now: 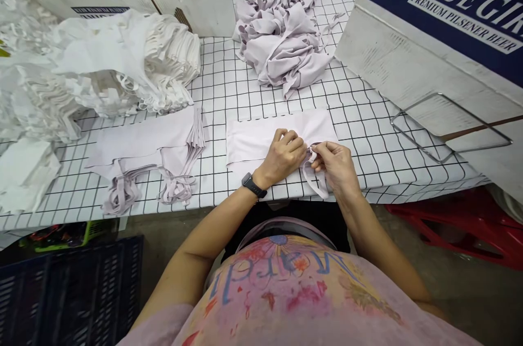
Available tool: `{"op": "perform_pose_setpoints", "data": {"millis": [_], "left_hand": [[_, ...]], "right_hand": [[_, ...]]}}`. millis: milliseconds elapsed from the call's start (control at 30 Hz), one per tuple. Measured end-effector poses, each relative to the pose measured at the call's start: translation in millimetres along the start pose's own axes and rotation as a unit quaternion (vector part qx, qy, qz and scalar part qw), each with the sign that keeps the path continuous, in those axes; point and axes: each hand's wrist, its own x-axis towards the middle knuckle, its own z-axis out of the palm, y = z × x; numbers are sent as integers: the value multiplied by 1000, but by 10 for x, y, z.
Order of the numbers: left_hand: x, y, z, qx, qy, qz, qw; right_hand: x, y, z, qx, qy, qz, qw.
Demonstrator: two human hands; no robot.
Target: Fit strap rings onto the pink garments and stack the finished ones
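A pale lilac strappy garment (253, 139) lies flat in front of me on the checked cloth. My left hand (284, 155), with a black watch on its wrist, is closed on the fabric by its lower right edge. Right beside it, my right hand (337, 166) pinches a thin strap (321, 188) of the same garment, and a loop of that strap hangs below the fingers. The fingertips nearly meet; exactly what lies between them is partly hidden. Left of my hands rests a layered stack of lilac garments (143, 139), their straps bunched toward me.
Behind lies a heap of crumpled lilac garments (286, 35). White garment stacks (134, 57) fill the left, before cartons (188, 2). A beer carton (392, 46) and a bent metal wire frame (445, 158) stand right. Below are a red stool (457, 231) and a dark crate (69, 291).
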Motion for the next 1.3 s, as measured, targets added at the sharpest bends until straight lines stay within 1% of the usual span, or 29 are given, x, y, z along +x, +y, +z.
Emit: {"op": "perform_pose_setpoints", "data": {"millis": [100,233,367,467,567,633,767,867,933,967,1067,1200,1233,1300], "left_hand": [[-5,4,10,-1,-5,4,1000],[-8,11,21,2,21,16,1000],[-12,7,31,-19,-3,1,1000],[-16,4,40,-33,-10,-12,999],[-17,5,45,-32,-1,-12,999],[-18,7,47,-25,13,-1,1000],[-26,1,59,-21,21,21,999],[-38,-12,80,-35,16,23,999],[-47,-22,91,-47,4,8,999],[-51,-26,92,-51,-7,-5,999],[-61,-31,82,-48,-39,-35,997],[-65,-18,77,-23,-55,-42,997],[-63,-12,81,-18,-62,-42,997],[-50,2,84,-15,-86,-44,995]], "right_hand": [[0,-12,-4,-2,-3,-5,1000],[-2,-22,-9,-5,-10,-2,1000],[-8,-22,-2,-5,-23,20,1000],[-21,-24,10,3,-18,21,1000],[-38,-23,18,2,-12,6,1000],[-41,-22,17,-5,-19,5,1000],[3,-37,-11,-18,-53,28,998],[48,-75,-46,-35,-104,91,990],[56,-103,-70,-42,-136,116,983],[51,-113,-82,-43,-145,115,982],[10,-118,-118,-43,-150,84,984],[-57,-87,-177,-51,-154,57,985],[-77,-83,-198,-60,-147,50,986],[-137,-85,-257,-101,-114,21,988]]}}
